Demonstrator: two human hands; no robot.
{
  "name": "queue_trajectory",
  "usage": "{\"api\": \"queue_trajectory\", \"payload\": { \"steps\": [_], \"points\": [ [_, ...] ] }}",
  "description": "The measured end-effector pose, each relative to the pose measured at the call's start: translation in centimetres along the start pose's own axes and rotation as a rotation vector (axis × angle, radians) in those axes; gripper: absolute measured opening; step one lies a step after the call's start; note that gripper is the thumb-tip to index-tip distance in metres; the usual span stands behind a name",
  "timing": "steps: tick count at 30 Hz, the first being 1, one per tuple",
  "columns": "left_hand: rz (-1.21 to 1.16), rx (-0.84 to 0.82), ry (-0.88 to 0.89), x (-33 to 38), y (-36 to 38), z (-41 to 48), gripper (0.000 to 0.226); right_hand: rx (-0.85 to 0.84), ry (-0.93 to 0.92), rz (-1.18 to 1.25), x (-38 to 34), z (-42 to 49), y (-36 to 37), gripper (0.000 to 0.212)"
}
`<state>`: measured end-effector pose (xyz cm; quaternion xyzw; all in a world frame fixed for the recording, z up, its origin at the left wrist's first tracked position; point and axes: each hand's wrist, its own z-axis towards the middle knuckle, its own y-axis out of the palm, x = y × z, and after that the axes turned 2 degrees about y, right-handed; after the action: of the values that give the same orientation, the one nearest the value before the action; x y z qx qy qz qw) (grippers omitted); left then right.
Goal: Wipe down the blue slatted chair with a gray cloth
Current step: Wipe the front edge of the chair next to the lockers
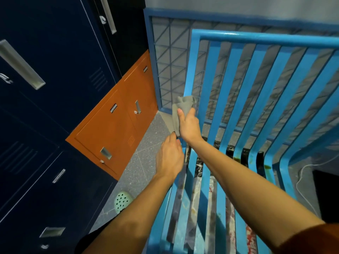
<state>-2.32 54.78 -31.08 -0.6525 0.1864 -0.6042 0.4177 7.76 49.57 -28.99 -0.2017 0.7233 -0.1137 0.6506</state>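
Note:
The blue slatted chair (244, 92) fills the right half of the head view, its back rising to a top rail and its seat slats running toward me. My right hand (189, 125) is closed around a gray cloth (183, 107), bunched against the leftmost upright of the chair's back. The cloth's lower tail hangs down beside my thumb. My left hand (169, 158) is just below, its fingertips at the tail's end near the seat's left edge; whether it pinches the cloth is hidden.
Dark blue lockers (55, 88) and an orange locker (117, 125) stand at the left. A blue-framed wire mesh panel (170, 61) is behind the chair. A green perforated shoe (122, 201) rests on the speckled floor (139, 162). A white cable (302, 180) lies at the right.

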Motion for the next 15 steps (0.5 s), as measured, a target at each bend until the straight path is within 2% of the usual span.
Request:
{"api": "queue_trajectory", "payload": {
  "steps": [2, 5, 7, 10, 15],
  "points": [
    [-0.162, 0.038, -0.023, -0.2, -0.2, 0.1, 0.025, -0.045, 0.035, -0.082, 0.4, -1.4, -0.2, 0.046],
    [-0.371, 0.232, -0.142, -0.6, -1.3, -1.2, 0.025, -0.090, 0.103, -0.109, 1.4, -5.1, 0.5, 0.049],
    [-0.473, 0.240, -0.231, -1.1, -1.8, -3.1, 0.024, -0.109, 0.145, -0.097, 2.1, -7.9, 1.0, 0.050],
    [-0.515, 0.203, -0.195, -1.9, -2.5, -6.5, 0.027, -0.111, 0.077, -0.136, 3.0, -11.7, 2.0, 0.062],
    [-0.570, 0.297, -0.222, -2.4, -3.9, -10.9, 0.030, -0.164, -0.066, -0.235, 2.9, -19.7, 2.4, 0.069]
  ]
}}
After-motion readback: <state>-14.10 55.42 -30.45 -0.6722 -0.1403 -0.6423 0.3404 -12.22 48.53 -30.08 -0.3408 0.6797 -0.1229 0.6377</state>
